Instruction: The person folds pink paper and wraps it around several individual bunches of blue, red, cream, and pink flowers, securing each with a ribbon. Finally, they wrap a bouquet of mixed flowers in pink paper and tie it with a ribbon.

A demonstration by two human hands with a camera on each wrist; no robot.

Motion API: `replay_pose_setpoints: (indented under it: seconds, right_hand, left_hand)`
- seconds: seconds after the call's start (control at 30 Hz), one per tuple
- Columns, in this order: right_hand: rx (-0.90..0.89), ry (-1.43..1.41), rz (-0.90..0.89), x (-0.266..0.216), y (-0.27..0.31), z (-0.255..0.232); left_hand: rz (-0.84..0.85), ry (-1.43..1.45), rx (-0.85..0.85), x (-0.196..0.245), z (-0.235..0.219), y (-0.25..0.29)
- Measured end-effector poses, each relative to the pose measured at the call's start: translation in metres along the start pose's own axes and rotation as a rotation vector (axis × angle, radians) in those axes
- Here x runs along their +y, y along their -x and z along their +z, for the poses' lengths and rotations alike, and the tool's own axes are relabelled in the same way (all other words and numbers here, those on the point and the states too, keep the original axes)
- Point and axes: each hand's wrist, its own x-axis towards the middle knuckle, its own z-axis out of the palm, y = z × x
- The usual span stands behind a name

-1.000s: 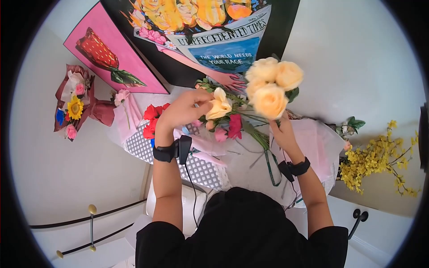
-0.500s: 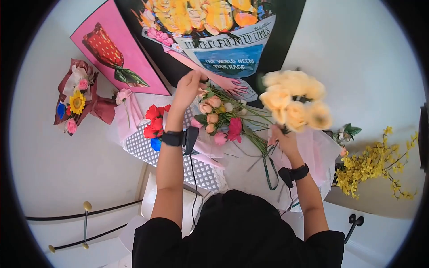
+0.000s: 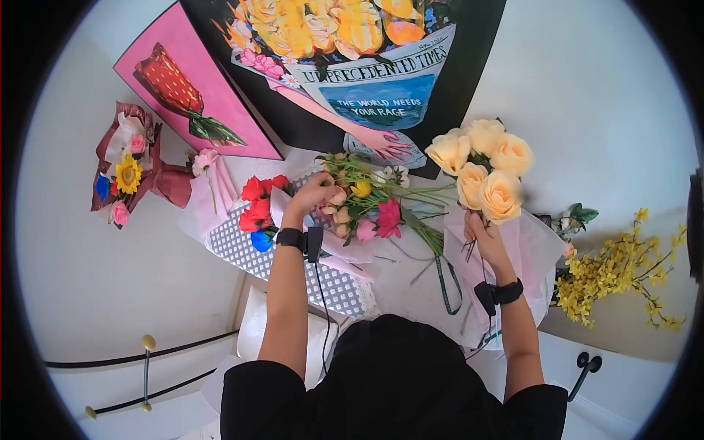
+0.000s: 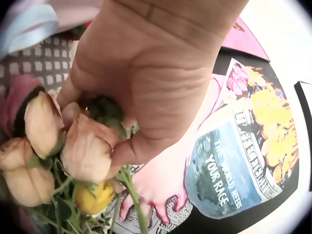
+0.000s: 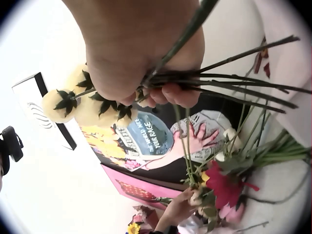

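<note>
My right hand (image 3: 484, 238) grips the dark stems (image 5: 234, 83) of several cream roses (image 3: 501, 196), whose heads stand upright above the fist. Bare stem ends stick out past the fingers in the right wrist view. My left hand (image 3: 314, 192) is down at a mixed pile of flowers on the table. Thumb and fingers pinch a peach rosebud (image 4: 87, 148) in the left wrist view; some fingertips are hidden behind it. Close by lie more peach buds (image 4: 27, 175), a yellow flower (image 3: 361, 189), a magenta flower (image 3: 389, 218) and green stems (image 3: 424, 233).
Red roses (image 3: 254, 213) and a blue one (image 3: 261, 241) lie left of my left forearm. Pink wrapping paper (image 3: 534, 249) spreads at the right. Two paintings, one pink (image 3: 187, 95) and one black (image 3: 301, 132), stand at the back. Yellow blossom branches (image 3: 601, 279) stand far right.
The left hand first let go of a cream rose, which joined the bunch in the right hand. It then came down onto the peach buds. The cream bunch moved right and steadied.
</note>
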Motion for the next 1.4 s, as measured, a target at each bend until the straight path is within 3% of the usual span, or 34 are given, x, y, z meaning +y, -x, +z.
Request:
replay_pose_setpoints:
  seconds: [0.07,0.13,0.33,0.4,0.53,0.6,0.63,0.73,0.8,0.87,0.9,0.97,1.07,1.1,1.17,1.2,1.3,1.33,1.4]
  right_hand:
    - [-0.021,0.023,-0.006,0.002,-0.003,0.003]
    - [-0.064,0.381,-0.227,0.0,-0.006,0.007]
    - [0.054,0.38,-0.032,0.004,-0.017,-0.011]
    - [0.113,0.356,-0.024,-0.006,-0.014,-0.012]
    - [0.176,0.296,-0.072,-0.001,-0.008,-0.021]
    - [0.112,0.399,-0.167,-0.002,-0.001,-0.029]
    - [0.132,0.411,-0.17,-0.001,-0.001,-0.031]
    - [0.054,0.329,-0.105,0.014,-0.013,-0.028]
    - [0.063,0.566,-0.392,0.025,-0.022,-0.027]
    - [0.114,0.61,-0.46,0.015,-0.023,-0.009]
    - [0.161,0.648,-0.531,0.011,-0.022,-0.005]
    - [0.166,0.684,-0.5,0.021,-0.022,-0.003]
    - [-0.023,0.535,-0.013,0.003,-0.01,-0.005]
    - [-0.019,0.537,-0.017,0.003,-0.01,-0.003]
    - [0.104,0.539,-0.481,0.004,-0.01,0.006]
    - [0.104,0.54,-0.483,0.003,-0.008,0.005]
    - [-0.003,0.313,0.21,0.002,-0.001,0.0]
    - [0.092,0.077,-0.109,0.004,0.004,0.01]
    - [-0.019,-0.067,-0.031,0.041,-0.002,-0.02]
  left_hand:
    - [0.085,-0.038,0.068,-0.003,0.006,0.0]
    - [0.172,-0.07,0.138,-0.002,0.009,-0.002]
    - [0.268,0.269,0.201,0.02,0.018,-0.008]
    - [0.363,-0.06,0.207,0.01,0.01,-0.024]
    - [0.499,-0.312,0.217,0.02,0.014,-0.028]
    - [0.46,-0.906,0.508,0.05,0.029,-0.01]
    - [0.48,-0.897,0.496,0.074,0.043,0.004]
    - [0.827,-0.435,0.294,0.144,0.095,0.053]
    - [1.026,-0.256,0.147,0.162,0.133,0.07]
    - [1.086,-0.181,0.104,0.169,0.15,0.07]
    - [1.121,-0.301,0.113,0.171,0.152,0.065]
    - [1.159,-0.42,0.12,0.173,0.154,0.063]
    - [1.296,-0.632,0.189,0.171,0.158,0.068]
    - [1.361,-0.67,0.231,0.167,0.162,0.073]
    - [1.43,-0.708,0.274,0.161,0.167,0.082]
    - [1.425,-0.782,0.312,0.158,0.169,0.087]
    - [1.447,-0.902,0.413,0.153,0.167,0.09]
    - [1.478,-0.947,0.473,0.152,0.166,0.091]
    - [1.523,-0.91,0.459,0.15,0.16,0.092]
